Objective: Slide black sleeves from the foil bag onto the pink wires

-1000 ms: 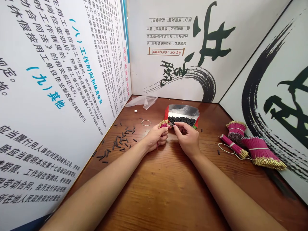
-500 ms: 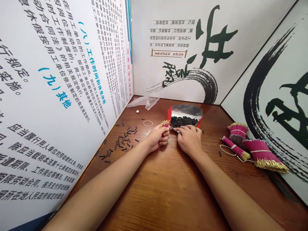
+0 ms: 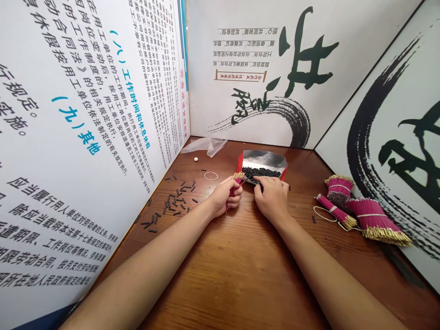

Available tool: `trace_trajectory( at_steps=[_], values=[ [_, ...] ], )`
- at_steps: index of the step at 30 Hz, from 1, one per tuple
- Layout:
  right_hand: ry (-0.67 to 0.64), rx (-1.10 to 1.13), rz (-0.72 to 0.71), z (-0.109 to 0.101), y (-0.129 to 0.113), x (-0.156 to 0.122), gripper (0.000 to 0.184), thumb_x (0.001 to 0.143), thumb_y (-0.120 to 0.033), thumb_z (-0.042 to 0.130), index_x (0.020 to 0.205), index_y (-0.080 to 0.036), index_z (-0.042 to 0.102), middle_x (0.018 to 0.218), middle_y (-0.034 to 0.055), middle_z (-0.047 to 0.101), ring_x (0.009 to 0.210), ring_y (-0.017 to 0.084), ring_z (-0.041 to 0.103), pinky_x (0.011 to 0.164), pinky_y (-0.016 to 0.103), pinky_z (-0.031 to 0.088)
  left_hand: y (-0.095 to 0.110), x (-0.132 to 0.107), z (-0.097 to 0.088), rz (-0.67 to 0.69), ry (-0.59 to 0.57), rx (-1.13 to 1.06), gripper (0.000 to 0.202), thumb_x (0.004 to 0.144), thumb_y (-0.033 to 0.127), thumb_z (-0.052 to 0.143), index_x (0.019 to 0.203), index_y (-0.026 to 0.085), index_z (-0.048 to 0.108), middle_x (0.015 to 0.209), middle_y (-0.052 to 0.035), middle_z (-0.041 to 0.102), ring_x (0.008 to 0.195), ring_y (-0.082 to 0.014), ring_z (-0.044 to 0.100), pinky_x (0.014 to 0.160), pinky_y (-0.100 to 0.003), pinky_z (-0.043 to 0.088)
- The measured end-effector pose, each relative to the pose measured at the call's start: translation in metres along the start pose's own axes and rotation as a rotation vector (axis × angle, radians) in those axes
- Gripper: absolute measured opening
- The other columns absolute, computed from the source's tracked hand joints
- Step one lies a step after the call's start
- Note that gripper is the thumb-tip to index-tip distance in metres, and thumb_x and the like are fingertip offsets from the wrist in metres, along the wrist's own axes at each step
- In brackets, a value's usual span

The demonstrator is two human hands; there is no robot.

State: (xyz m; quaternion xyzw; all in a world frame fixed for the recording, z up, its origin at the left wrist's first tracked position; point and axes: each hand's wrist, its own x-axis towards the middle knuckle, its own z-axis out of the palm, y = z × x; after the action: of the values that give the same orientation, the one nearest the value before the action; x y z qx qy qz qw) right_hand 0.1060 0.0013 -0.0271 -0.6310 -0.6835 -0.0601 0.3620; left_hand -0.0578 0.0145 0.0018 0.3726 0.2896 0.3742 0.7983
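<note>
My left hand (image 3: 225, 198) is closed round a small bundle of magenta wires with gold tips (image 3: 236, 179), held upright on the wooden table (image 3: 240, 266). My right hand (image 3: 272, 196) rests just to its right, fingers curled and pinched at the front edge of a red and silver foil packet (image 3: 263, 161) that holds many short black tubes (image 3: 260, 173). What the right fingertips pinch is too small to make out. The two hands nearly touch.
Loose black tubes (image 3: 173, 204) lie scattered at the left by a printed board (image 3: 85, 114). Bigger magenta wire bundles (image 3: 373, 220) and a rubber band (image 3: 322, 213) lie at the right. Another rubber band (image 3: 211, 175), a white bead (image 3: 195, 159) and a clear plastic bag (image 3: 204, 145) lie behind.
My right hand has moved slightly forward to the packet's front edge. The left hand and its wire bundle have hardly shifted.
</note>
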Motion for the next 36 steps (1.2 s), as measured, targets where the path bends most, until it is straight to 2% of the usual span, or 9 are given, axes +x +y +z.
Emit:
trace_trajectory(
  at_steps=[5,9,13,16,21,29,31,33,36],
  values=[
    [0.053,0.034,0.028,-0.0003,0.0013,0.0013,0.030,0.088,-0.024,0.046,0.099,-0.018,0.073,0.104,0.0098,0.076,0.098,0.027,0.058,0.091,0.043,0.031,-0.0002,0.0004,0.0008,0.001,0.020,0.017,0.012,0.078,0.018,0.046,0.076,0.022,0.034,0.056,0.0085,0.035,0.035,-0.0034,0.018,0.035,-0.016,0.013],
    [-0.027,-0.027,0.053,0.0009,0.0023,-0.0005,0.028,0.087,-0.026,0.051,0.101,-0.018,0.074,0.104,0.0092,0.077,0.104,0.030,0.056,0.093,0.047,0.029,-0.0016,0.0010,0.0006,0.025,0.012,0.012,0.011,0.087,0.023,0.044,0.078,0.021,0.038,0.058,0.0084,0.036,0.035,-0.0035,0.019,0.035,-0.016,0.013],
    [-0.094,-0.101,-0.013,0.0011,-0.0001,-0.0037,0.030,0.090,-0.030,0.052,0.109,-0.024,0.074,0.116,0.0067,0.074,0.115,0.033,0.049,0.096,0.051,0.025,-0.0021,0.0008,0.0008,0.031,0.018,0.026,0.016,0.092,0.028,0.042,0.079,0.021,0.039,0.059,0.0078,0.038,0.035,-0.0032,0.019,0.035,-0.017,0.014],
    [-0.140,-0.134,-0.036,0.0008,-0.0010,-0.0048,0.027,0.090,-0.030,0.053,0.104,-0.025,0.076,0.119,0.0063,0.073,0.113,0.033,0.050,0.095,0.051,0.025,-0.0021,0.0003,0.0010,0.035,0.018,0.036,0.016,0.092,0.028,0.043,0.079,0.020,0.041,0.060,0.0072,0.039,0.035,-0.0029,0.020,0.035,-0.017,0.014],
    [-0.147,-0.154,-0.025,0.0019,0.0019,-0.0039,0.027,0.088,-0.025,0.052,0.099,-0.021,0.076,0.112,0.0066,0.075,0.106,0.031,0.052,0.093,0.048,0.027,-0.0014,-0.0007,0.0014,0.043,0.009,0.041,0.014,0.090,0.025,0.044,0.078,0.019,0.041,0.061,0.0064,0.042,0.036,-0.0025,0.021,0.035,-0.016,0.015],
    [-0.072,-0.076,0.008,0.0025,0.0018,-0.0015,0.034,0.088,-0.021,0.048,0.112,-0.016,0.072,0.119,0.0077,0.073,0.110,0.028,0.057,0.097,0.045,0.028,-0.0006,-0.0011,0.0013,0.026,0.012,0.041,0.010,0.085,0.020,0.050,0.082,0.020,0.041,0.058,0.0087,0.039,0.036,-0.0019,0.019,0.035,-0.015,0.012],
    [-0.026,-0.032,0.002,0.0020,0.0020,-0.0005,0.034,0.089,-0.019,0.046,0.111,-0.017,0.072,0.118,0.0081,0.073,0.109,0.027,0.059,0.096,0.044,0.031,-0.0002,-0.0010,0.0011,0.013,0.010,0.044,0.003,0.084,0.020,0.049,0.085,0.019,0.046,0.057,0.0092,0.036,0.036,-0.0019,0.018,0.035,-0.015,0.011],
    [0.032,0.026,-0.012,0.0008,0.0023,0.0004,0.033,0.089,-0.018,0.046,0.109,-0.017,0.073,0.115,0.0085,0.074,0.106,0.026,0.061,0.094,0.043,0.033,-0.0001,-0.0009,0.0012,0.010,0.010,0.052,0.006,0.085,0.020,0.048,0.088,0.017,0.051,0.056,0.0094,0.033,0.036,-0.0019,0.017,0.035,-0.016,0.011],
    [0.107,0.119,-0.051,-0.0014,0.0023,0.0016,0.029,0.090,-0.019,0.048,0.102,-0.018,0.074,0.106,0.0088,0.076,0.099,0.025,0.063,0.090,0.042,0.038,-0.0009,-0.0005,0.0015,0.010,0.027,0.066,0.007,0.086,0.021,0.048,0.083,0.016,0.051,0.056,0.0091,0.034,0.036,-0.0014,0.018,0.035,-0.016,0.011]
  ],
)
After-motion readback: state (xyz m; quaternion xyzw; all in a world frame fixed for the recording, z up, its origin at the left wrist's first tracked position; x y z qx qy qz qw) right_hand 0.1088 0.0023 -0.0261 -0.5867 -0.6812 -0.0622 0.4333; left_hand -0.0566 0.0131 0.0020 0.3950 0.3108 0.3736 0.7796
